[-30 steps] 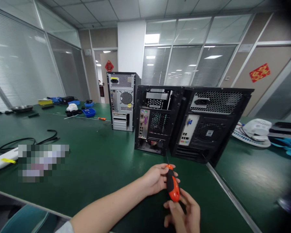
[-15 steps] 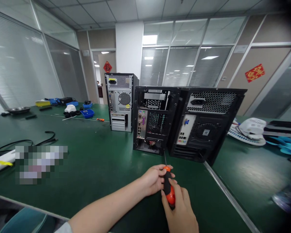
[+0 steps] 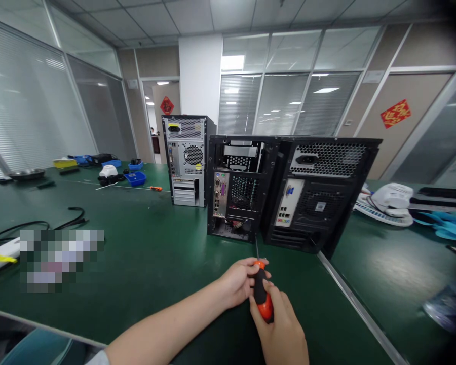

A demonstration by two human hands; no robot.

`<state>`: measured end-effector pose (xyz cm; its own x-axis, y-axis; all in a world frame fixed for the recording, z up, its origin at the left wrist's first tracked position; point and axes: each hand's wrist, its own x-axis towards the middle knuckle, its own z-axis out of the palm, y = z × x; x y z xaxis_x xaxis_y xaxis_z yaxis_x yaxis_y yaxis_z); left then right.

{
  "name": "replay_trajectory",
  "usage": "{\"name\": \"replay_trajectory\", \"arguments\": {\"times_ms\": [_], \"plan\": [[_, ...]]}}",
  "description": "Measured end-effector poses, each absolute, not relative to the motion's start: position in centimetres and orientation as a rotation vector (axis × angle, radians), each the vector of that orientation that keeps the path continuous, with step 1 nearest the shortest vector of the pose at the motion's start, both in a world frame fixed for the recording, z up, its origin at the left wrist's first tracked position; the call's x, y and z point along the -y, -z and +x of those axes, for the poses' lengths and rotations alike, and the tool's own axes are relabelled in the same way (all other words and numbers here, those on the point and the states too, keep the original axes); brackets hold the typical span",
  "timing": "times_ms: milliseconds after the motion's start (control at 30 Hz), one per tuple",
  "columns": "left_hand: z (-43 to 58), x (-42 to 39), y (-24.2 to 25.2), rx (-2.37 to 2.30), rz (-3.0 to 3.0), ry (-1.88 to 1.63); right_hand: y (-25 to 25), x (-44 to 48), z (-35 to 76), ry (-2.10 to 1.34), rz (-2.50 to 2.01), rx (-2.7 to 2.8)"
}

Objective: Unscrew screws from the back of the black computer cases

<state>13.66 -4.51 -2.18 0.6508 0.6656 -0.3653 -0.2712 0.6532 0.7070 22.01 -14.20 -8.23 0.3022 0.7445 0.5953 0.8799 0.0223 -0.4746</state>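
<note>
An orange and black screwdriver (image 3: 261, 289) points away from me, its thin shaft reaching to the lower right corner of an open black computer case (image 3: 233, 195). My left hand (image 3: 241, 281) closes its fingers round the front of the handle. Around the rear of the handle, my right hand (image 3: 281, 322) is wrapped. Whether the tip touches a screw is too small to tell. The case stands upright with its rear ports facing me. A second black computer case (image 3: 313, 197) stands against its right side, and a grey-backed computer tower (image 3: 188, 157) is behind on the left.
On the left of the green table (image 3: 155, 248) lie black cables (image 3: 61, 223) and a white power strip (image 3: 2, 253). Blue trays (image 3: 136, 178) and an orange tool (image 3: 155, 188) sit farther back. White fan parts (image 3: 387, 203) and blue blades (image 3: 443, 225) lie right.
The whole view has shifted slightly. Both hands keep their hold on the screwdriver, which stays at the case's lower right corner.
</note>
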Motion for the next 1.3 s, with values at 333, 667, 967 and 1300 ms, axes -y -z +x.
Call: {"name": "replay_trajectory", "arguments": {"times_ms": [333,667,967,1300], "plan": [[13.7,4.2,3.0,-0.636,0.672,-0.591,7.8,13.5,20.9,0.178,-1.658,1.297],[13.7,4.0,3.5,-0.621,0.695,-0.601,7.6,13.6,20.0,-0.084,-1.780,1.152],[13.8,4.0,3.4,-0.632,0.695,-0.606,5.9,14.2,19.4,-0.387,-1.742,1.051],[13.7,4.3,2.4,-0.654,0.689,-0.606,4.4,14.5,19.3,-0.609,-1.700,0.993]]}}
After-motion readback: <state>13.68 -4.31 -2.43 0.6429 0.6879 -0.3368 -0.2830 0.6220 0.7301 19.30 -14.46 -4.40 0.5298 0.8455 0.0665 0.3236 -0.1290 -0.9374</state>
